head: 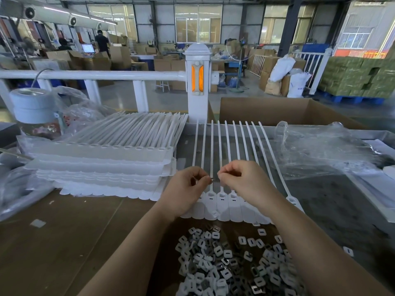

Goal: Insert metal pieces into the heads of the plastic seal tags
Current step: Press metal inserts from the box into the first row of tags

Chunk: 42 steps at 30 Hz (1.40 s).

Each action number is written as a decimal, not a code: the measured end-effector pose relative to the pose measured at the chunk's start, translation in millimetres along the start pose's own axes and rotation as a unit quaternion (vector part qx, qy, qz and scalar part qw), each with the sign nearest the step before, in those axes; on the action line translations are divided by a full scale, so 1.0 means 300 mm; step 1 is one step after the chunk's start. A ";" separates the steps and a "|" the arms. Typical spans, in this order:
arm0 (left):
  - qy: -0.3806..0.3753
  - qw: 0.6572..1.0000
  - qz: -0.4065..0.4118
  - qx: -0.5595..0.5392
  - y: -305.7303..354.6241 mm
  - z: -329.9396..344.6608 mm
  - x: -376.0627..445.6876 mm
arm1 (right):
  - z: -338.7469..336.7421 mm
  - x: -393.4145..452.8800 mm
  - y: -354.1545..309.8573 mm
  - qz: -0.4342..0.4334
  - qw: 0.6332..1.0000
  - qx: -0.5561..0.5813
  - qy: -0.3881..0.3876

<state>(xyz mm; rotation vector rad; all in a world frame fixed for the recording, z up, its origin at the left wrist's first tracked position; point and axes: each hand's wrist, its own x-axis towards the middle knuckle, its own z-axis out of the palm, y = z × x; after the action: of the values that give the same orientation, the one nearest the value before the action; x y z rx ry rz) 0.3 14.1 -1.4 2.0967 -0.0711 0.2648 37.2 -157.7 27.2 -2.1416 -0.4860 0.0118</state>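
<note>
Currently both hands pinching small metal pieces.
Left hand (188, 184) and right hand (237, 178) hover over seal tags (222, 201) on tabletop (64, 231).

White seal tags (222, 201) flat, side-by-side

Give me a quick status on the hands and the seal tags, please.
Left hand and right hand pinching a small metal piece together above the tag strip. Loose pieces piled close by. Nothing in the way.
</note>
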 end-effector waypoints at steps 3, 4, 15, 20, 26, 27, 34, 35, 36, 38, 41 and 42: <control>0.008 1.000 0.027 0.009 0.001 0.003 0.000 | -0.001 -0.003 -0.008 0.007 1.000 0.006 -0.024; 0.006 0.999 0.033 0.010 -0.001 0.003 0.000 | 0.000 -0.004 -0.010 0.007 1.000 0.002 -0.030; -0.014 0.999 0.001 -0.029 -0.002 0.011 0.013 | 0.017 -0.002 0.004 0.035 0.999 0.004 -0.040; -0.010 0.994 -0.103 0.023 -0.006 0.035 0.026 | 0.027 0.012 0.045 0.069 0.995 -0.053 -0.058; -0.010 0.986 -0.146 0.087 -0.009 0.055 0.042 | 0.023 0.023 0.066 0.079 0.993 -0.048 -0.077; -0.009 0.984 -0.149 0.102 -0.012 0.056 0.043 | 0.024 0.022 0.067 0.077 0.993 -0.051 -0.077; -0.022 0.979 -0.172 0.106 -0.016 0.056 0.055 | 0.027 0.025 0.069 0.072 0.993 -0.053 -0.077; -0.025 0.979 -0.174 0.106 -0.016 0.055 0.056 | 0.027 0.025 0.070 0.071 0.993 -0.054 -0.078; -0.029 0.978 -0.176 0.104 -0.016 0.054 0.057 | 0.028 0.026 0.071 0.070 0.993 -0.055 -0.079; -0.034 0.978 -0.178 0.101 -0.015 0.050 0.056 | 0.029 0.028 0.074 0.071 0.993 -0.054 -0.080; -0.033 0.978 -0.178 0.107 -0.015 0.048 0.058 | 0.030 0.029 0.076 0.070 0.993 -0.055 -0.082; -0.033 0.977 -0.177 0.113 -0.015 0.049 0.058 | 0.030 0.028 0.077 0.071 0.993 -0.055 -0.081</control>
<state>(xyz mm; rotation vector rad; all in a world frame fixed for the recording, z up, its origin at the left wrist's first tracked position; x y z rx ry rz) 20.4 5.0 -8.7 2.2959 0.3048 -0.0133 51.1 -159.3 5.1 -2.2908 -0.4367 0.2462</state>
